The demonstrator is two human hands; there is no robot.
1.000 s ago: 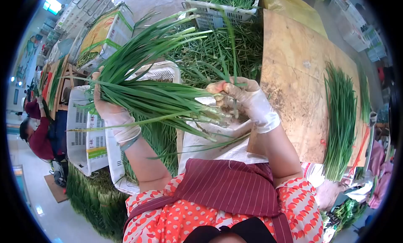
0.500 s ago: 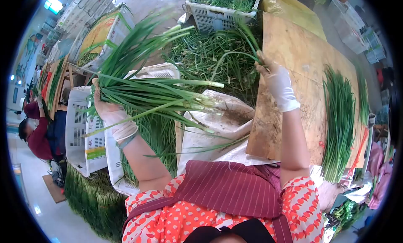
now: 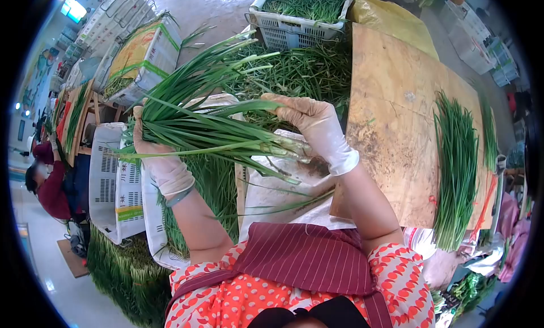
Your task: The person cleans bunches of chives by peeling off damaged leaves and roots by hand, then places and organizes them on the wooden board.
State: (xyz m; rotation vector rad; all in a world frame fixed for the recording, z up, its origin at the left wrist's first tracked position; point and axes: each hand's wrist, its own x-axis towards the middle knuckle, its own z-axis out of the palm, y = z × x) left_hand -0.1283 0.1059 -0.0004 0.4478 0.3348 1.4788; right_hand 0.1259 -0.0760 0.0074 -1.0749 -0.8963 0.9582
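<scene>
My gloved left hand (image 3: 161, 161) is closed around a loose bunch of garlic chives (image 3: 198, 127), whose pale root ends point right. Near those ends, my gloved right hand (image 3: 320, 127) pinches one of the stalks with thumb and fingers. Beneath the bunch, a white sack cloth (image 3: 272, 195) with soil on it covers my lap. A heap of discarded green leaves (image 3: 300, 67) lies beyond my hands. On the wooden board (image 3: 391, 118) to the right rests a neat bundle of chives (image 3: 455, 169).
A white crate of greens (image 3: 294, 30) stands at the far side, beside a yellow sack (image 3: 391, 22). White crates (image 3: 110, 186) stand at my left, with more chives (image 3: 127, 277) on the floor. A co-worker (image 3: 54, 186) sits at the far left.
My right hand has moved left from above the board to the bunch and let go of the leaves it held. My left hand keeps the bunch nearly in place.
</scene>
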